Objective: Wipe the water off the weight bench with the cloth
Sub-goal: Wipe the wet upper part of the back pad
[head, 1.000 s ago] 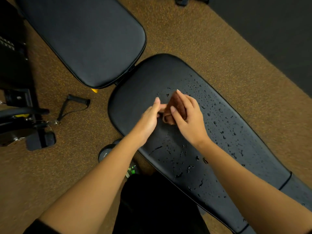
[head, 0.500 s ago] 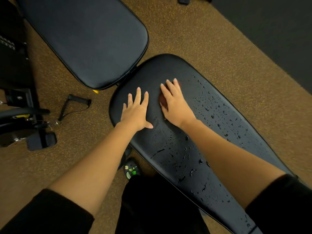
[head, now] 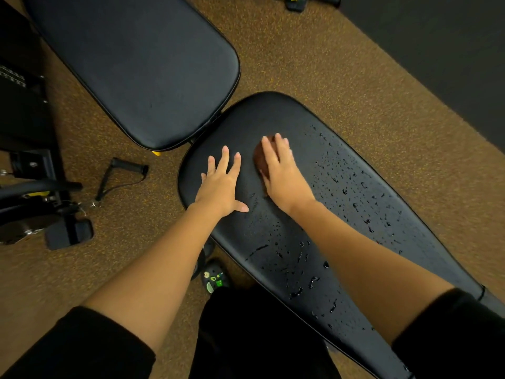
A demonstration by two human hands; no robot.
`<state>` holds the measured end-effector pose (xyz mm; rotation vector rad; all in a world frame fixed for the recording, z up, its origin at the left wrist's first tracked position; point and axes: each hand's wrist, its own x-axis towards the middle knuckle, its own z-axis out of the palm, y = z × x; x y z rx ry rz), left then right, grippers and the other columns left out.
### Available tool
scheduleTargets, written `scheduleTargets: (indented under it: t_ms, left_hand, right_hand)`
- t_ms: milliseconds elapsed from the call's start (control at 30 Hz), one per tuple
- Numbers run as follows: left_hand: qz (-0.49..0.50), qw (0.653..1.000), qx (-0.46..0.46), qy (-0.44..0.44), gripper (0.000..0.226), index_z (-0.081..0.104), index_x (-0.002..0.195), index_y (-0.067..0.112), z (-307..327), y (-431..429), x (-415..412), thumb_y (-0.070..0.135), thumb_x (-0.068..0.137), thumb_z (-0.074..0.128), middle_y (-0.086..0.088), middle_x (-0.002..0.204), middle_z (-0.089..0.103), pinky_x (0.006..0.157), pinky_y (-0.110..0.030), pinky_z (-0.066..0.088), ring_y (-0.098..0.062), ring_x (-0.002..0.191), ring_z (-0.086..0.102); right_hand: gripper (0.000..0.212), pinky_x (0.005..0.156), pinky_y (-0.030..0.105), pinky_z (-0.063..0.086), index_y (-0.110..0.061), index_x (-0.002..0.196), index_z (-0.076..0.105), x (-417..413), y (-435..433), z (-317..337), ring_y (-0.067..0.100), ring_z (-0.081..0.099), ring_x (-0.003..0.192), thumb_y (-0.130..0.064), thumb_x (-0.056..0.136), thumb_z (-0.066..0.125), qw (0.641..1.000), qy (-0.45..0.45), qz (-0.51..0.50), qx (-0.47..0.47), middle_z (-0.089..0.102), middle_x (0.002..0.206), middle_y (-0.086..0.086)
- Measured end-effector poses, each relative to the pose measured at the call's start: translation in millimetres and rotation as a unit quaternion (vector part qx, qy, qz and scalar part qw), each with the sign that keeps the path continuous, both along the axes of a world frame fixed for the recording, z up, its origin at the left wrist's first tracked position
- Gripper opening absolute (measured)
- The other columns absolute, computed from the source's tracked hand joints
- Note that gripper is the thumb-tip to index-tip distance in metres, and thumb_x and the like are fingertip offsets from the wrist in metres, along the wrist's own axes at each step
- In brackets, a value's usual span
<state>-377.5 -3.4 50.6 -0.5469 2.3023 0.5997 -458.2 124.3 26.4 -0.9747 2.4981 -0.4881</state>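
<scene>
Lying near the rounded end of the black padded worktop (head: 273,113), the brown cloth (head: 259,160) is pinned flat under the right hand (head: 282,176), whose fingers (head: 281,144) are stretched out straight over it, pressing rather than clutching. Just beside it, the left hand (head: 222,184) rests palm down on the pad, fingers spread and holding nothing. Water droplets (head: 352,187) bead the pad to the right of the cloth and along the near side. A second black pad (head: 136,64) sits beyond, above brown speckled floor (head: 314,58).

Cloth (head: 260,160) on bench (head: 355,214), under right hand (head: 284,176).
</scene>
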Motion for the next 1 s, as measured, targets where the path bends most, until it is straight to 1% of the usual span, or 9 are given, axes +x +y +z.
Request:
scheduleTargets:
  t_ms: [100,200,300,400,500,633,700,833,1000]
  left_hand:
    - [0.002,0.999,0.034,0.003,0.118,-0.010,0.148,0.021,2,-5,2,0.033,0.070,0.078,-0.003,0.153,-0.028,0.113,-0.052,0.007,-0.035,0.141,-0.017]
    - [-0.011,0.999,0.047,-0.008,0.122,-0.010,0.148,0.021,6,-9,1,0.030,0.067,0.081,-0.003,0.152,-0.028,0.113,-0.052,0.006,-0.034,0.141,-0.018]
    - [-0.023,0.998,0.047,-0.029,0.126,-0.013,0.147,0.022,9,-10,-2,0.026,0.066,0.082,-0.003,0.151,-0.031,0.114,-0.051,0.007,-0.033,0.141,-0.020]
    - [-0.027,0.998,0.040,-0.040,0.128,-0.016,0.146,0.022,8,-9,-2,0.023,0.065,0.083,-0.002,0.150,-0.033,0.114,-0.050,0.006,-0.032,0.140,-0.021]
    - [-0.028,0.998,0.041,-0.039,0.129,-0.016,0.146,0.022,9,-8,0,0.020,0.065,0.084,-0.003,0.150,-0.033,0.114,-0.050,0.006,-0.032,0.140,-0.022]
    - [-0.031,0.998,0.027,-0.041,0.130,-0.017,0.146,0.022,9,-7,1,0.019,0.064,0.084,-0.003,0.150,-0.034,0.114,-0.050,0.006,-0.032,0.140,-0.021]
    - [-0.026,0.998,0.026,-0.042,0.130,-0.018,0.146,0.022,9,-6,2,0.018,0.064,0.084,-0.003,0.150,-0.034,0.114,-0.050,0.005,-0.032,0.140,-0.021]
    - [-0.024,0.999,0.024,-0.040,0.131,-0.019,0.145,0.022,8,-4,0,0.018,0.064,0.084,-0.003,0.150,-0.033,0.114,-0.050,0.005,-0.032,0.140,-0.022]
    - [-0.027,0.999,0.018,-0.044,0.131,-0.020,0.145,0.022,9,-3,-1,0.018,0.065,0.084,-0.004,0.150,-0.033,0.114,-0.050,0.004,-0.033,0.140,-0.022]
  right_hand:
    - [0.075,0.113,0.038,-0.002,-0.004,0.148,0.015,18,8,4,0.039,0.004,0.143,-0.005,0.087,0.059,0.993,-0.015,0.115,-0.016,0.010,0.154,0.022]
    - [0.078,0.113,0.042,0.002,-0.003,0.145,0.025,21,32,11,0.041,0.017,0.140,-0.006,0.080,0.068,0.979,0.016,0.205,0.006,0.022,0.151,0.023]
    - [0.077,0.113,0.037,-0.006,-0.007,0.148,0.014,10,37,12,0.036,0.008,0.143,-0.010,0.087,0.060,0.979,0.049,0.194,0.024,0.014,0.154,0.018]
    - [0.075,0.112,0.035,-0.010,-0.005,0.148,0.013,19,23,14,0.036,0.002,0.144,-0.006,0.088,0.057,0.986,0.025,0.165,0.022,0.010,0.155,0.019]
    - [0.079,0.112,0.042,0.000,0.000,0.144,0.026,42,25,8,0.041,0.016,0.140,-0.002,0.077,0.068,0.974,0.027,0.225,0.013,0.023,0.150,0.025]
    - [0.086,0.109,0.047,0.016,-0.002,0.136,0.044,40,49,11,0.039,0.038,0.132,-0.012,0.060,0.083,0.954,0.059,0.294,0.026,0.042,0.141,0.023]
    - [0.087,0.108,0.050,0.013,-0.004,0.137,0.043,24,58,15,0.038,0.037,0.132,-0.008,0.060,0.082,0.962,0.066,0.264,0.034,0.042,0.142,0.022]
    - [0.076,0.113,0.040,-0.009,-0.008,0.147,0.022,-37,63,15,0.037,0.008,0.143,-0.005,0.082,0.062,0.984,0.115,0.121,0.053,0.020,0.153,0.019]
    - [0.065,0.115,0.047,-0.003,-0.006,0.148,0.020,-88,44,5,0.041,0.001,0.142,-0.006,0.090,0.049,0.987,0.133,0.017,0.087,0.016,0.153,0.021]
